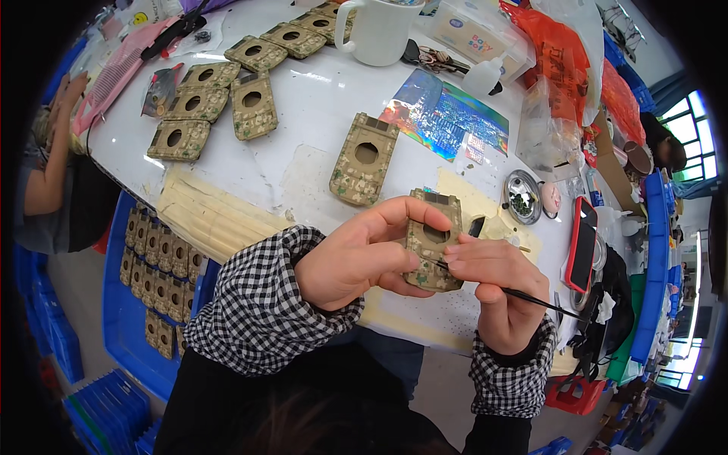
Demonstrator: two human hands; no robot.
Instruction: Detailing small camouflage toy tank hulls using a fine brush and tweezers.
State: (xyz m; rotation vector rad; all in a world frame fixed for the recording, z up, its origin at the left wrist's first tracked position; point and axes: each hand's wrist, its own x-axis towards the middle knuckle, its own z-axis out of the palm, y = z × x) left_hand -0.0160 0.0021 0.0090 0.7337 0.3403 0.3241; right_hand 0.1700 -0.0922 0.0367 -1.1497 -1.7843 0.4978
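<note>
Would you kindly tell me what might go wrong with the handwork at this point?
The thin black tool in the right hand could slip and scratch the camouflage-patterned shell, or poke the left hand, whose thumb is close by. The open metal dish of small dark bits, out on the table beyond the right hand, might spill if bumped.

Black-and-white checks, small and crisp, run all over the left cuff (254,303), puffed wide and puckering into a ruffled edge at the wrist! The right cuff (516,371) matches it, gathered too. Left hand (353,262) and right hand (500,288), both bare! Beyond the checks, it's a plain black top (334,406), then dark blue cloth (390,356), and blurred strands of hair (292,425) below.
</note>
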